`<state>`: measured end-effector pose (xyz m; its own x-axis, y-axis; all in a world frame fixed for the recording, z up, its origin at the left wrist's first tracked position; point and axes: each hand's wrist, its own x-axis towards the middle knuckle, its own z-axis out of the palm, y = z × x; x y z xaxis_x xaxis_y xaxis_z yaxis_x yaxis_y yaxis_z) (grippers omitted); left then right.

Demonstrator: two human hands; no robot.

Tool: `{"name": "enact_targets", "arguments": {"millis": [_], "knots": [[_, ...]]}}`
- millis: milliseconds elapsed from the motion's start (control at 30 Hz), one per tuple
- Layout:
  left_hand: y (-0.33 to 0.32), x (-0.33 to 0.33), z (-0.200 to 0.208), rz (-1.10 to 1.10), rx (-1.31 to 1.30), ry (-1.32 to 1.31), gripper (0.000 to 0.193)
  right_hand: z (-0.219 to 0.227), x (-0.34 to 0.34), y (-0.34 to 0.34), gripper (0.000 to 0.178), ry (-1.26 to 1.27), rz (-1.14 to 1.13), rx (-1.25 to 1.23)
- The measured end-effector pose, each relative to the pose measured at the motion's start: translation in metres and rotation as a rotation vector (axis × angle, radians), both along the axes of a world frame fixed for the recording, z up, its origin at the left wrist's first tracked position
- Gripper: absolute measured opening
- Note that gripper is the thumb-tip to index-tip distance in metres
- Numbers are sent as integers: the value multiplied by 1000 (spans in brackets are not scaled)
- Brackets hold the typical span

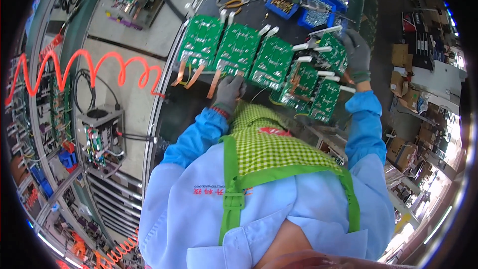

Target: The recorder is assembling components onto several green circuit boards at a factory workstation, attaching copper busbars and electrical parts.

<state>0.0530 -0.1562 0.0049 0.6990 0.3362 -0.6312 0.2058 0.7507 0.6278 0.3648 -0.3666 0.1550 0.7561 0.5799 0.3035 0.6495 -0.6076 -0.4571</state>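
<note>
A row of green circuit boards lies across the dark bench, with copper strips sticking out from the near edges. My left hand (pixel 230 92), in a grey glove, is closed at the near edge of the second board (pixel 238 46), beside a copper strip (pixel 214 84); what its fingers pinch is hidden. On the right, my gloved right hand (pixel 357 55) grips the outer edge of a tilted circuit board (pixel 332 52), which sits above two smaller boards (pixel 326 100). The middle board (pixel 272 62) lies between my hands. White posts stand out from the boards' edges.
Blue bins (pixel 316 12) of small metal fasteners stand at the bench's far side. Orange-handled pliers (pixel 234 2) lie left of them. A coiled orange hose (pixel 84 65) stretches across at left, above a boxed electronic unit (pixel 101 139). Cardboard boxes (pixel 402 77) stand at right.
</note>
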Motion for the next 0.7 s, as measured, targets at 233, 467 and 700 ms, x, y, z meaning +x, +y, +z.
{"name": "enact_targets", "arguments": {"millis": [233, 467, 700], "knots": [[-11, -8, 2, -11, 419, 33, 21, -100, 182, -74, 30, 281, -115, -592], [-14, 2, 11, 208, -94, 192, 17, -209, 229, -56, 40, 265, -1, -893], [-16, 4, 9, 272, -86, 209, 15, -224, 239, -52, 35, 152, 5, -698]]}}
